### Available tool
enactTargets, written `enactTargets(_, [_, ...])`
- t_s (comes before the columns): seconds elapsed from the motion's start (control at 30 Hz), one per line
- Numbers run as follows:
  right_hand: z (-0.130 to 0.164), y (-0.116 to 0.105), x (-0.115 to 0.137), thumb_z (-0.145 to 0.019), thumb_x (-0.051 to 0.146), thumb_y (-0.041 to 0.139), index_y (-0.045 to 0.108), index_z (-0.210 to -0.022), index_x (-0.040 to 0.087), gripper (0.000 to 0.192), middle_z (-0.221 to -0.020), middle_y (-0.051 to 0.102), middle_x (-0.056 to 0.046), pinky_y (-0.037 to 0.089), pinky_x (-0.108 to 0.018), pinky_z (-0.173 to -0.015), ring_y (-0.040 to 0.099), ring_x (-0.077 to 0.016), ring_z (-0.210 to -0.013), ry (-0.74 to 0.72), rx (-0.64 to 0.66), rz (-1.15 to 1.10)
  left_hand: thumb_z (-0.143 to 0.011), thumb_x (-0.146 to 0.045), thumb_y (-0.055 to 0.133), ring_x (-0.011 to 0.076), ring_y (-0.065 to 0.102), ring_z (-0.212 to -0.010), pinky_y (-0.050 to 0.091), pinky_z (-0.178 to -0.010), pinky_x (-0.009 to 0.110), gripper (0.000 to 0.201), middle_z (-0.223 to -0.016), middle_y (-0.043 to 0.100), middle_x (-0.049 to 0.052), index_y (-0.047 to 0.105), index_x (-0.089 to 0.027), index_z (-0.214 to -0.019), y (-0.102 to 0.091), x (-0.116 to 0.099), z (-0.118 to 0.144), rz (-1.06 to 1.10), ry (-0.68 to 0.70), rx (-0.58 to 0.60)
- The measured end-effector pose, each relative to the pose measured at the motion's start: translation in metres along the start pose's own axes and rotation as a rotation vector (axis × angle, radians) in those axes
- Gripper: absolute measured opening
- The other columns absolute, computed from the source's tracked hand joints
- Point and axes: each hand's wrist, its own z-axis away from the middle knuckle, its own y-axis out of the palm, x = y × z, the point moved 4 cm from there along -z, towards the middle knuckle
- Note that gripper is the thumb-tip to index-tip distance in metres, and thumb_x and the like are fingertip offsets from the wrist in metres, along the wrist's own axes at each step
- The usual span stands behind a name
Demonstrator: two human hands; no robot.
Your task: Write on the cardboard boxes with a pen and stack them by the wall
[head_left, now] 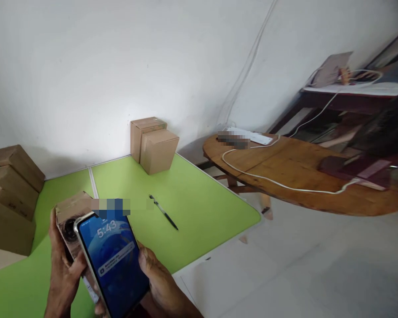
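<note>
I'm watching the left hand wrapping its grip around a small carton low over the green bench, while the right hand is clamping the lit phone in front of it. I'd be keeping the screen square to the carton and both wrists steady; pen lying clear.

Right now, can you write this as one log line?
left hand: holds small cardboard box | right hand: holds lit phone | pen: lies on green table
</note>
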Motion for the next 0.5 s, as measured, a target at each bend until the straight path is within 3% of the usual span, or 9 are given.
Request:
enactTargets(0.13, [-0.011, -0.033, 0.015, -0.092, 0.09, 0.074, 0.074, -0.127, 0.023, 0.076, -0.096, 0.081, -0.008, 0.068, -0.046, -0.083, 0.082, -0.0306, -0.09, -0.049, -0.214, 0.073, -0.079, -0.072, 0.091, 0.0481, 0.049, -0.163, 0.041, -0.133, 0.067, 0.123, -0.177, 0.051, 0.016, 0.034, -0.033, -0.181, -0.004, 0.004, -0.002, -0.046, -0.046, -0.037])
enactTargets(0.2, [-0.022, -0.067, 0.028, -0.093, 0.093, 0.068, 0.072, -0.108, 0.022, 0.073, -0.086, 0.076, -0.006, 0.064, -0.041, -0.075, 0.074, -0.0257, -0.076, -0.141, -0.371, 0.316, -0.08, -0.07, 0.09, 0.0485, 0.047, -0.164, 0.042, -0.132, 0.067, 0.121, -0.177, 0.051, 0.016, 0.034, -0.034, -0.181, -0.006, 0.003, -0.002, -0.059, -0.051, -0.055])
enactTargets(0.3, [-0.038, -0.121, 0.045, -0.093, 0.097, 0.055, 0.053, -0.078, 0.026, 0.072, -0.072, 0.061, -0.001, 0.051, -0.035, -0.066, 0.057, -0.0199, -0.066, -0.272, -0.593, 0.787, -0.082, -0.07, 0.089, 0.0485, 0.044, -0.166, 0.038, -0.134, 0.068, 0.119, -0.178, 0.049, 0.015, 0.034, -0.035, -0.181, -0.007, 0.0, -0.002, -0.048, -0.056, -0.063])
enactTargets(0.4, [-0.053, -0.162, 0.044, -0.089, 0.095, 0.052, 0.046, -0.071, 0.03, 0.068, -0.066, 0.053, 0.001, 0.044, -0.035, -0.063, 0.05, -0.0204, -0.064, -0.265, -0.664, 0.969, -0.084, -0.069, 0.088, 0.0466, 0.042, -0.168, 0.035, -0.137, 0.066, 0.116, -0.178, 0.048, 0.015, 0.033, -0.034, -0.181, -0.006, 0.0, -0.001, -0.032, -0.079, -0.058])
enactTargets(0.5, [-0.059, -0.183, 0.035, -0.096, 0.082, 0.049, 0.046, -0.069, 0.03, 0.059, -0.065, 0.056, 0.0, 0.043, -0.035, -0.065, 0.052, -0.0218, -0.065, -0.233, -0.697, 1.12, -0.081, -0.07, 0.089, 0.0466, 0.045, -0.165, 0.038, -0.135, 0.064, 0.119, -0.175, 0.051, 0.017, 0.035, -0.031, -0.18, -0.006, -0.001, 0.0, -0.02, -0.074, -0.075])
